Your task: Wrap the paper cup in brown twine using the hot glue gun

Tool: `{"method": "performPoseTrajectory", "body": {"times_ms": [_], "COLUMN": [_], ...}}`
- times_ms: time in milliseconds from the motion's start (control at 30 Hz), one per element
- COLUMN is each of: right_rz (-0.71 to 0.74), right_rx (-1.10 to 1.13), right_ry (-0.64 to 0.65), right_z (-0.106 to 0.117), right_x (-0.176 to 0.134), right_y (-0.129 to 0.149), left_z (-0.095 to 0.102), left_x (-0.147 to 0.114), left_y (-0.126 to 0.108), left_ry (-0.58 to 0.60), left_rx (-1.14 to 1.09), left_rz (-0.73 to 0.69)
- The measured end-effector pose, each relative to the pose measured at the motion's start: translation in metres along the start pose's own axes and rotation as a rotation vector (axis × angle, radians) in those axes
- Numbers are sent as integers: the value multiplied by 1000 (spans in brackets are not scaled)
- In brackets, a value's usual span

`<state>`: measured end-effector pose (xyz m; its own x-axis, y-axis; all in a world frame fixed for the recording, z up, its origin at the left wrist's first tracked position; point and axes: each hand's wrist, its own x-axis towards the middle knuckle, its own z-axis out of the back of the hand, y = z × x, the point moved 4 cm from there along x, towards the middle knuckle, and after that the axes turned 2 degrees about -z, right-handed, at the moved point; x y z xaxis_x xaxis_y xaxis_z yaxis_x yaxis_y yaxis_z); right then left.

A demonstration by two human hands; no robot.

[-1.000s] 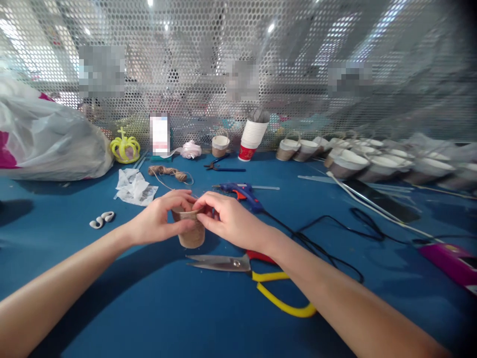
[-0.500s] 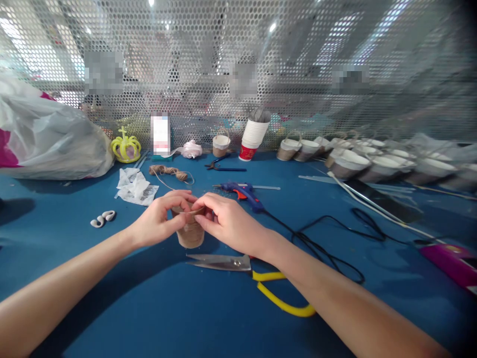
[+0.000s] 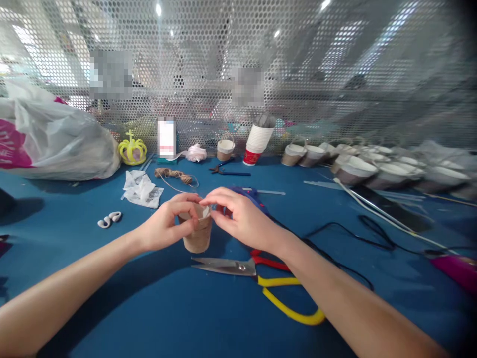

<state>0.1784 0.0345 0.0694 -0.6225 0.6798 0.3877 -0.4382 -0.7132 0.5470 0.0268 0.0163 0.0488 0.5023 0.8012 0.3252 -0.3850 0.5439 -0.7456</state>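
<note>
A small brown cup stands upright on the blue table, its side covered in what looks like wound twine. White lining shows inside its mouth. My left hand is closed on the left part of the rim, thumb outside and fingers bent over the edge. At the right of the rim, my right hand has its bent fingertips and thumb against the edge. What lies between those fingertips is too small to make out. Just in front of the cup lie large scissors with red and yellow handles, partly beneath my right forearm.
Behind my right hand is a blue glue gun with its black cord. Twine, pliers and crumpled white paper lie farther back. Several lined cups line the right rear, near a phone. A plastic bag fills the left.
The view has shifted slightly, so everything appears farther right. My right fingers have loosened and moved to the rim's right side, uncovering the white lining. My left hand keeps its grip.
</note>
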Motion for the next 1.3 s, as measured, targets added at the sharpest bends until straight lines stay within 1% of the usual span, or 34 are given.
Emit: {"method": "performPoseTrajectory", "body": {"times_ms": [67, 133, 167, 233, 300, 333, 400, 467, 633, 800, 900, 967, 1000, 1133, 1167, 1233, 1300], "right_rz": [-79, -176, -219, -286, -348, -385, -456, -497, -510, -527, -523, -502, -490, -444, -417, -351, -318], "right_rx": [-28, -42, -43, -26, 49, 108, 219, 268, 249, 152, 145, 213, 250, 345, 372, 343, 209], "right_ry": [-34, -34, -6, 88, 176, 196, 193, 170, 156, 124, 200, 246, 248, 142, 137, 169, 182], "right_z": [4, 6, 6, 2, -3, -5, -8, -10, -13, -5, -2, -4, -6, -16, -19, -23, -19], "right_x": [2, 5, 7, 11, 16, 18, 22, 27, 41, 46, 44, 43, 44, 50, 52, 55, 56], "right_y": [-5, -11, -13, -17, -21, -22, -24, -24, -19, -25, -28, -27, -26, -18, -15, -10, -11], "left_z": [0, 0, 0, -1, -1, -1, -1, 0, 1, 1, 1, 0, 0, 1, 1, 0, 0], "left_x": [-1, -2, -2, -2, -2, -2, -2, -2, 0, 0, 1, 1, 1, 1, 1, 1, 1], "left_y": [0, 0, 0, -1, -2, -2, -4, -4, 0, 2, 2, 2, 2, 1, 2, 6, 12], "left_ry": [-2, -8, -10, -9, -10, -14, -26, -43, -40, -47, -39, -29, -29, -37, -34, -19, -22], "left_rx": [9, 8, 7, 13, 29, 38, 58, 81, 83, 34, 33, 28, 24, -2, -15, -58, -126], "left_rz": [-5, -7, -7, -7, -7, -11, -31, -53, -45, -51, -44, -41, -40, -44, -32, 28, 101]}}
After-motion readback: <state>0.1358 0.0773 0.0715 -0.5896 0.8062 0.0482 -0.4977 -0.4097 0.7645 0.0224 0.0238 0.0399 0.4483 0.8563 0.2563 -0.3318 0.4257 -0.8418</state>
